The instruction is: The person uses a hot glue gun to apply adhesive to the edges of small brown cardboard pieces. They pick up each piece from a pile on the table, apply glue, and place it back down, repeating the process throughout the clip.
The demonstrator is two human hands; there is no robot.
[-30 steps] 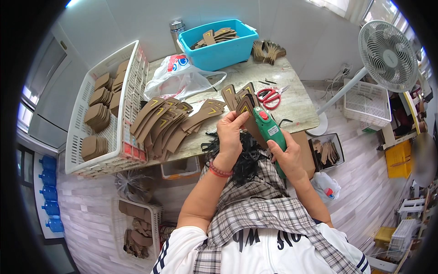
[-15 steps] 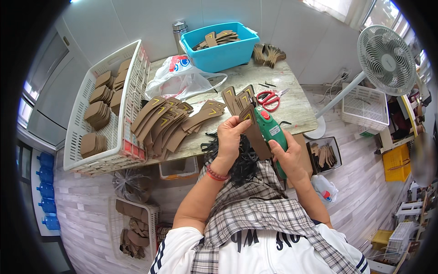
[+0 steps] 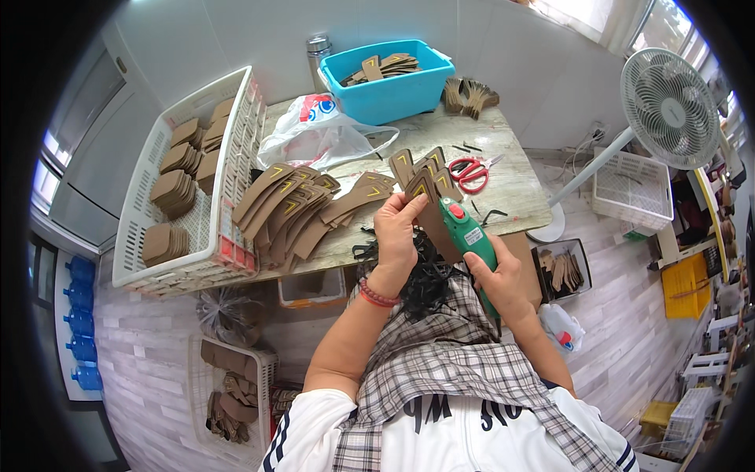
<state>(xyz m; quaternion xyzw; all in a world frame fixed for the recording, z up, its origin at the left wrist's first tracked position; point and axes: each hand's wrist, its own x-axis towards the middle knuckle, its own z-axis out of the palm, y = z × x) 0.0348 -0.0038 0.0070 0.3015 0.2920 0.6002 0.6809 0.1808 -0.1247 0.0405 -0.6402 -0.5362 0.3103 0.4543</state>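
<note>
My left hand pinches the marked end of a brown curved strip with a yellow chevron, held above the table's front edge. My right hand is wrapped round a green handheld power tool with a red button. The tool's head lies against the strip's right side; its very tip is hard to make out. Just beyond are more chevron strips and red-handled scissors. A tangle of black scraps hangs at the table edge by my left wrist.
Strip piles lie left on the table, beside a white crate of brown pieces. Behind are a plastic bag, a blue bin and a steel flask. A fan stands at right.
The green tool has shifted slightly toward me along the strip. My left hand still pinches the same strip, and the whole view has moved a little.
</note>
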